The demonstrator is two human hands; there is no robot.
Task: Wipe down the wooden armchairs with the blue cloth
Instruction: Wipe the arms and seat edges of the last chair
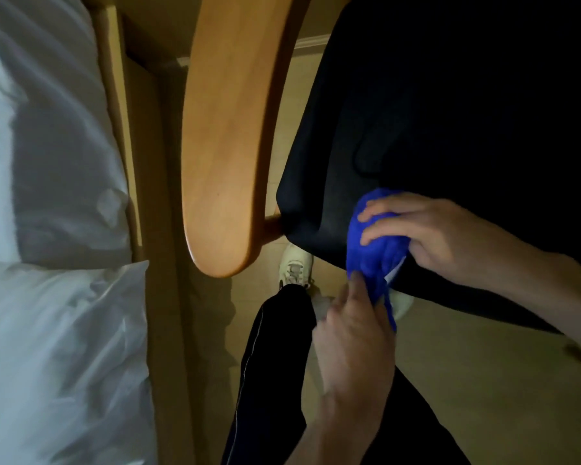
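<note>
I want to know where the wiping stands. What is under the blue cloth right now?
The blue cloth lies bunched on the front edge of the black seat cushion. The right hand grips it on top, the left hand pinches its hanging end. The cushion beneath is covered.

Blue cloth point(376, 243); honey-brown wooden armrest point(228, 129); seemingly black seat cushion point(450, 112); white bedding point(47, 297).
</note>
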